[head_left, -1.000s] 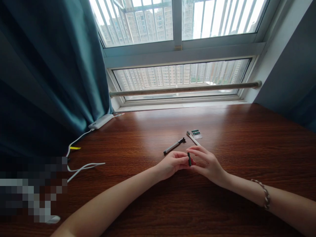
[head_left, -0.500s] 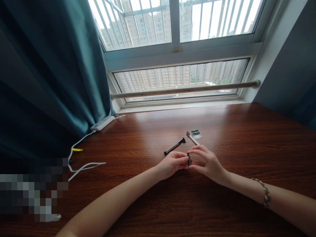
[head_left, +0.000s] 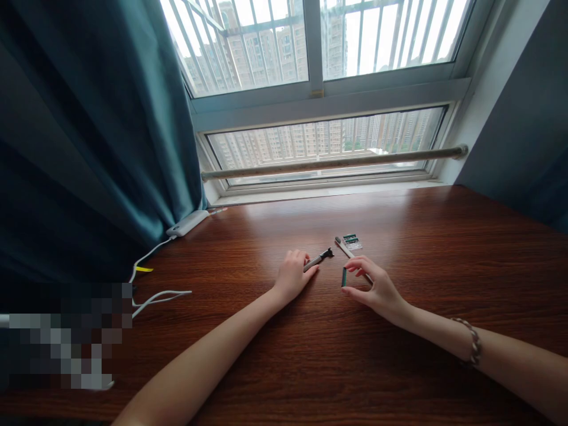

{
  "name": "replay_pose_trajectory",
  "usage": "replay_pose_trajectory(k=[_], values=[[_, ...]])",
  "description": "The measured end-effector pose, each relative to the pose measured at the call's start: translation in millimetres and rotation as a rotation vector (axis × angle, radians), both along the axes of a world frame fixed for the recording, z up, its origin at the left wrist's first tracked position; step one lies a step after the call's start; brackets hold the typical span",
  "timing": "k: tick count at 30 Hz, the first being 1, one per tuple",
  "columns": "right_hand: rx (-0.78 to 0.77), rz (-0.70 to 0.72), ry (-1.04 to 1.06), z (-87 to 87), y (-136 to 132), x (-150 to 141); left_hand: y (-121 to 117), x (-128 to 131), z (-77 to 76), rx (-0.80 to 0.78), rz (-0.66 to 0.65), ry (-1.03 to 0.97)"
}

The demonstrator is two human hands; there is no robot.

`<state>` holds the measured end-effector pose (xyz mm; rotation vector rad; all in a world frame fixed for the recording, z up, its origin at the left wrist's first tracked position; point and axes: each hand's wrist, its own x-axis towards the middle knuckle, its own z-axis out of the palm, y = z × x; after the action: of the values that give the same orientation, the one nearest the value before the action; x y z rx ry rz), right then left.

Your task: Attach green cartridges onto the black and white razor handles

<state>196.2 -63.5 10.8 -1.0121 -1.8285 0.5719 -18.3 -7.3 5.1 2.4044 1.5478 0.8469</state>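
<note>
On the dark wooden table (head_left: 399, 367), my left hand (head_left: 293, 273) lies over the near end of a slim razor handle (head_left: 320, 257), its fingers curled round it. Only the handle's forked far end shows. My right hand (head_left: 375, 285) pinches a small dark green razor cartridge (head_left: 344, 276) upright between thumb and forefinger, a little right of the handle. Behind my right hand lies a second white handle (head_left: 347, 250) and a clear pack of green cartridges (head_left: 352, 240).
A teal curtain (head_left: 89, 136) hangs at the left. A white power bank (head_left: 187, 223) with white cables (head_left: 155, 296) lies near the curtain. A window with a rail (head_left: 332, 160) runs along the table's far edge. A blurred patch covers the lower left.
My left hand let go of the cartridge and moved up and left onto the razor handle. My right hand kept the cartridge and shifted slightly away.
</note>
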Motion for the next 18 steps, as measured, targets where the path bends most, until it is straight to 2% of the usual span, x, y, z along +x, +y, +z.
replay_pose_trajectory(k=[2, 4, 6, 8, 10, 12, 15, 18], values=[[-0.011, 0.002, 0.011, -0.6, -1.2, -1.1, 4.5, -1.8, -3.9, -0.03, -0.019, 0.015], [-0.042, -0.005, 0.029, -1.4, -1.5, -1.2, 6.7, -1.6, -6.6, -0.045, -0.016, -0.055], [-0.101, -0.015, 0.067, -0.4, 0.7, 0.1, 7.5, 0.2, -7.3, -0.087, 0.008, -0.228], [-0.2, -0.009, 0.148, 4.3, 6.7, 2.4, 7.8, 3.5, -5.3, -0.216, -0.027, -0.506], [-0.325, 0.026, 0.266, 13.6, 17.2, 4.6, 8.1, 7.8, 0.3, -0.393, -0.14, -0.802], [-0.419, 0.083, 0.408, 25.5, 31.9, 4.8, 8.4, 12.5, 9.8, -0.514, -0.26, -1.014], [-0.474, 0.175, 0.67, 40.4, 58.1, -0.2, 8.1, 19.5, 27.4, -0.571, -0.345, -1.117], [-0.516, 0.277, 0.9, 44.1, 80.6, -9.0, 5.5, 25.8, 39.9, -0.612, -0.396, -1.123]])
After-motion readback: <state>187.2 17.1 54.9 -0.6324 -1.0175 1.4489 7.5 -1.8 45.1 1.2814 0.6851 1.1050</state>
